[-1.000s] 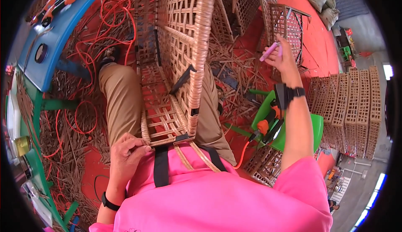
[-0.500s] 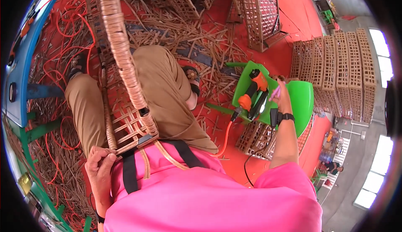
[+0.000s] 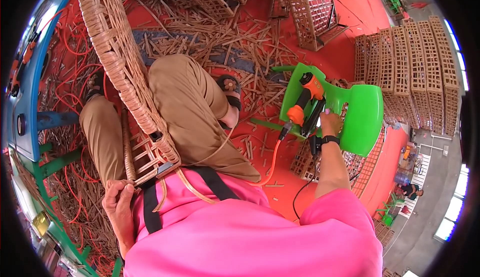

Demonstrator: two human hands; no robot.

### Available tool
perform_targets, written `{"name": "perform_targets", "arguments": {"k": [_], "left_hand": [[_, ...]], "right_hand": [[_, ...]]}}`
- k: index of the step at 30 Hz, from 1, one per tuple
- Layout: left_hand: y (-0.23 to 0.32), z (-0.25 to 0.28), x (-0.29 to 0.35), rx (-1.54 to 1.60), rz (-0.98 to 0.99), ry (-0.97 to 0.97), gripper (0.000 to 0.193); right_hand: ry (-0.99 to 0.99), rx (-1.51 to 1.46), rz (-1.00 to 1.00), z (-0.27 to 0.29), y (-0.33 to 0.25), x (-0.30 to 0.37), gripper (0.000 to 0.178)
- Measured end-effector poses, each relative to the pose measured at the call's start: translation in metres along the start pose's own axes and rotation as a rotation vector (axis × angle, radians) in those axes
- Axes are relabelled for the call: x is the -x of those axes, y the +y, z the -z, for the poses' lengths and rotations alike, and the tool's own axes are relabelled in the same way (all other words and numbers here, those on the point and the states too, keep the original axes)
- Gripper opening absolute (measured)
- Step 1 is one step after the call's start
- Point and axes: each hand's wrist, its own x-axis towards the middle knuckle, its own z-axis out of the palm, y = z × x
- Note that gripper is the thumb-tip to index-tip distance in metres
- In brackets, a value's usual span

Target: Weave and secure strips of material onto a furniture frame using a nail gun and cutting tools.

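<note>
A long woven rattan frame (image 3: 117, 52) slants across my lap, its near corner against my pink shirt. My left hand (image 3: 118, 202) is closed on the edge of that corner, thumb bent over it. Two loose flat strands (image 3: 192, 187) hang from the corner over the shirt. To my right, an orange and black air nail gun (image 3: 311, 89) lies on a green plastic chair (image 3: 362, 117). My right hand (image 3: 331, 123) is at the gun's dark magazine, fingers curled in. A small whitish bit shows by the fingertips; what they hold is hidden.
An orange air hose (image 3: 272, 162) runs from the gun toward my lap. Rattan offcuts (image 3: 220, 42) litter the red floor. Woven frames (image 3: 310, 12) stand ahead, with a tall stack (image 3: 410, 72) at the right. A blue-topped table (image 3: 30, 87) stands on the left.
My right hand has come down from above the chair seat to the gun's magazine, its fingers curling. The frame's far end has swung left and looms larger. My left hand keeps its hold.
</note>
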Motion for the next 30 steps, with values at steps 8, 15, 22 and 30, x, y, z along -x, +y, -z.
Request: {"name": "perform_targets", "arguments": {"k": [8, 15, 22, 30], "left_hand": [[0.004, -0.001, -0.001, 0.014, 0.008, -0.008, 0.007], [0.001, 0.000, -0.003, 0.047, 0.003, -0.016, 0.008], [-0.001, 0.003, -0.003, 0.066, 0.020, -0.010, 0.008], [-0.004, 0.005, -0.001, 0.071, 0.009, -0.025, 0.006]], "right_hand": [[0.084, 0.000, -0.001, -0.001, 0.001, 0.006, 0.072], [0.184, -0.117, -0.085, -0.027, 0.005, 0.003, 0.068], [0.217, -0.280, -0.095, 0.007, -0.012, 0.030, 0.056], [-0.612, -1.167, -0.008, -0.029, 0.056, -0.034, 0.031]]}}
